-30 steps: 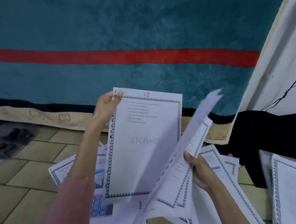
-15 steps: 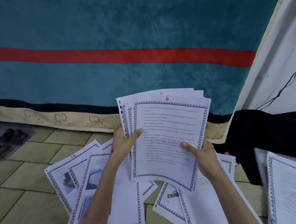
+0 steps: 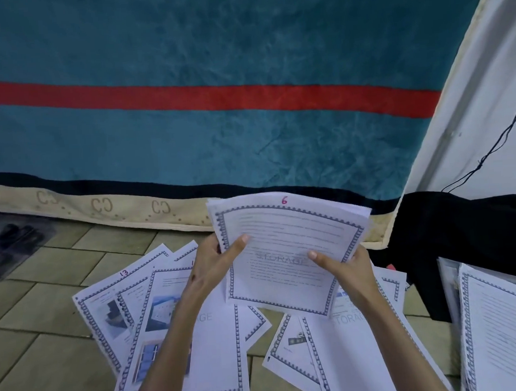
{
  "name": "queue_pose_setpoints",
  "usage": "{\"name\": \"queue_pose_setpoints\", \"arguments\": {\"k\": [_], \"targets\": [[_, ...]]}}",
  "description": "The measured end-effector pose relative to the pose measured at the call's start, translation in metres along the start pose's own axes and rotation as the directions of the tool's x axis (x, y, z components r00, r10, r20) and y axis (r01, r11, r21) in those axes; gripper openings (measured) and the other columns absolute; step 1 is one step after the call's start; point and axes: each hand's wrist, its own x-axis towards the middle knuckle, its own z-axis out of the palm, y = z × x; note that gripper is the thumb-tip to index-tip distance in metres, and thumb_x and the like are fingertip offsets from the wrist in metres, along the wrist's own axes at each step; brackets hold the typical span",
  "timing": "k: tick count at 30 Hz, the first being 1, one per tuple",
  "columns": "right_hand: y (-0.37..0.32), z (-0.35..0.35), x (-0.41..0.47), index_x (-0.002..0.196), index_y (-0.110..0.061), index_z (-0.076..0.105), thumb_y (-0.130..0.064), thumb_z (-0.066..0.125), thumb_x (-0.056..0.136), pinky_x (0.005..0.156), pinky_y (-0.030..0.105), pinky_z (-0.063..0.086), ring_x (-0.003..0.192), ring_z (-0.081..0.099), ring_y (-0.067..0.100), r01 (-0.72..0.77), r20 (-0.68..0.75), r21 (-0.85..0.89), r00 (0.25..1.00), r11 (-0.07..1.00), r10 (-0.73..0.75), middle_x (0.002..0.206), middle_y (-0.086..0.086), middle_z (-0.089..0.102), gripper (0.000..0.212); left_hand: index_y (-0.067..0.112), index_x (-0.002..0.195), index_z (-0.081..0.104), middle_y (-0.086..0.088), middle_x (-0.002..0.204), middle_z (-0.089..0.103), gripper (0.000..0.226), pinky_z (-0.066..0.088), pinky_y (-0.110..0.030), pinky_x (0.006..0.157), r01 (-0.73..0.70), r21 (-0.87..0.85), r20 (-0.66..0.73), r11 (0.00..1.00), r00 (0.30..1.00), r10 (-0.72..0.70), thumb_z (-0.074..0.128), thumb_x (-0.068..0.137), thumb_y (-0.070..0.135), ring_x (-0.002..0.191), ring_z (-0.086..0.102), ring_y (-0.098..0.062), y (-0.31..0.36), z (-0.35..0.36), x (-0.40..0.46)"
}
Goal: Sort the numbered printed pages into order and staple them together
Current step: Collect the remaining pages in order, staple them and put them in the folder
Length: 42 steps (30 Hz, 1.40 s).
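a: what's lying nearest the camera?

b: loose printed pages are fanning out over the tiled floor, all with a blue patterned border. one at the left edge of the fan, page 13, is carrying a red handwritten number at its top. another spread of pages is lying to the right of it, under the right forearm, and a separate pile is sitting at the far right edge of the view.

a: and the hands?

b: both are holding up a small stack of pages just above the floor sheets. the left hand is pinching the stack's left edge, thumb lying across the front and fingers behind. the right hand is pinching the lower right side the same way, thumb on the printed face. so each grip is pressed onto paper, not spread.

a: what's the top sheet showing?

b: a red 6 is written at its top edge, with a faint "storage" watermark across the text. the edges of the sheets behind it are peeking out slightly uneven at the top right corner.

a: and farther back?

b: a teal blanket with a red stripe and a beige hem is hanging down to the floor. at the right, black cloth is lying bunched by a white wall, and a thin black cable is running down it.
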Motion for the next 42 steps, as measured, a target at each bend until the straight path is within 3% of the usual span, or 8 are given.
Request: {"name": "queue_pose_setpoints", "arguments": {"k": [5, 9, 12, 17, 20, 23, 31, 42], "targets": [[-0.006, 0.0, 0.007, 0.09, -0.026, 0.066, -0.011, 0.082, 0.067, 0.065, 0.008, 0.051, 0.081, 0.067, -0.006, 0.047, -0.002, -0.037, 0.999, 0.998, -0.047, 0.08, -0.022, 0.072, 0.032, 0.024, 0.093, 0.068, 0.016, 0.086, 0.072, 0.012, 0.055, -0.014, 0.068, -0.06, -0.073, -0.056, 0.995, 0.997, 0.056, 0.066, 0.081, 0.023, 0.083, 0.068, 0.001, 0.007, 0.002, -0.001], [0.005, -0.006, 0.001, 0.096, -0.028, 0.066, -0.022, 0.085, 0.064, 0.069, 0.009, 0.051, 0.089, 0.066, -0.005, -0.015, 0.106, -0.203, 0.994, 0.979, 0.037, 0.097, -0.015, 0.07, 0.037, 0.028, 0.09, 0.068, 0.022, 0.08, 0.072, 0.016, 0.055, -0.015, 0.067, 0.026, -0.024, -0.014, 0.999, 1.0, -0.026, 0.073, 0.077, 0.019, 0.081, 0.068, 0.003, -0.009, -0.002, -0.006], [0.012, -0.002, -0.005, 0.083, -0.033, 0.063, -0.014, 0.083, 0.067, 0.061, 0.007, 0.05, 0.077, 0.066, -0.01, -0.085, 0.08, -0.156, 0.992, 0.984, 0.098, 0.086, -0.019, 0.067, 0.032, 0.034, 0.085, 0.066, 0.031, 0.068, 0.066, 0.019, 0.055, -0.011, 0.068, 0.099, 0.073, 0.051, 0.992, 0.993, -0.102, 0.076, 0.075, 0.021, 0.073, 0.064, 0.014, -0.017, 0.0, -0.01], [0.009, 0.01, -0.007, 0.082, -0.033, 0.062, -0.01, 0.079, 0.072, 0.059, 0.003, 0.048, 0.071, 0.064, -0.015, -0.07, -0.023, -0.023, 0.997, 0.997, 0.07, 0.069, -0.029, 0.066, 0.03, 0.031, 0.074, 0.062, 0.027, 0.056, 0.064, 0.02, 0.047, -0.003, 0.051, 0.106, -0.076, -0.103, 0.992, 0.988, -0.113, 0.076, 0.075, 0.018, 0.059, 0.061, 0.016, -0.011, 0.017, -0.015], [0.016, 0.012, -0.011, 0.081, -0.031, 0.063, -0.008, 0.078, 0.072, 0.057, 0.006, 0.049, 0.068, 0.065, -0.01, -0.101, -0.051, 0.016, 0.993, 0.995, 0.102, 0.066, -0.027, 0.068, 0.029, 0.031, 0.076, 0.062, 0.025, 0.06, 0.066, 0.019, 0.048, -0.004, 0.053, 0.121, -0.09, -0.115, 0.989, 0.985, -0.131, 0.073, 0.077, 0.016, 0.067, 0.065, 0.009, -0.014, 0.021, -0.023], [0.029, 0.014, -0.022, 0.08, -0.03, 0.064, -0.011, 0.081, 0.069, 0.056, 0.008, 0.05, 0.071, 0.067, -0.008, -0.198, -0.012, -0.019, 0.98, 0.98, 0.198, 0.076, -0.02, 0.068, 0.028, 0.026, 0.086, 0.06, 0.016, 0.079, 0.064, 0.019, 0.049, -0.009, 0.06, 0.202, -0.063, -0.104, 0.977, 0.973, -0.207, 0.074, 0.077, 0.018, 0.083, 0.064, -0.008, -0.027, 0.022, -0.032], [0.039, 0.014, -0.029, 0.08, -0.025, 0.066, -0.008, 0.082, 0.067, 0.06, 0.013, 0.053, 0.069, 0.069, -0.003, -0.309, 0.018, 0.008, 0.951, 0.951, 0.309, 0.075, -0.016, 0.071, 0.027, 0.01, 0.109, 0.056, 0.0, 0.099, 0.056, 0.038, 0.042, -0.023, 0.085, 0.309, -0.046, -0.082, 0.95, 0.947, -0.312, 0.074, 0.076, 0.01, 0.094, 0.051, -0.015, -0.034, 0.018, -0.04], [0.026, 0.003, -0.02, 0.084, -0.018, 0.07, -0.007, 0.082, 0.066, 0.06, 0.019, 0.055, 0.073, 0.072, 0.007, -0.318, 0.063, -0.023, 0.946, 0.948, 0.319, 0.08, -0.007, 0.074, 0.024, 0.029, 0.096, 0.058, 0.012, 0.097, 0.064, 0.022, 0.05, -0.018, 0.077, 0.333, 0.037, 0.1, 0.942, 0.937, -0.335, 0.072, 0.079, 0.024, 0.098, 0.061, -0.012, -0.033, 0.006, -0.034]]}}
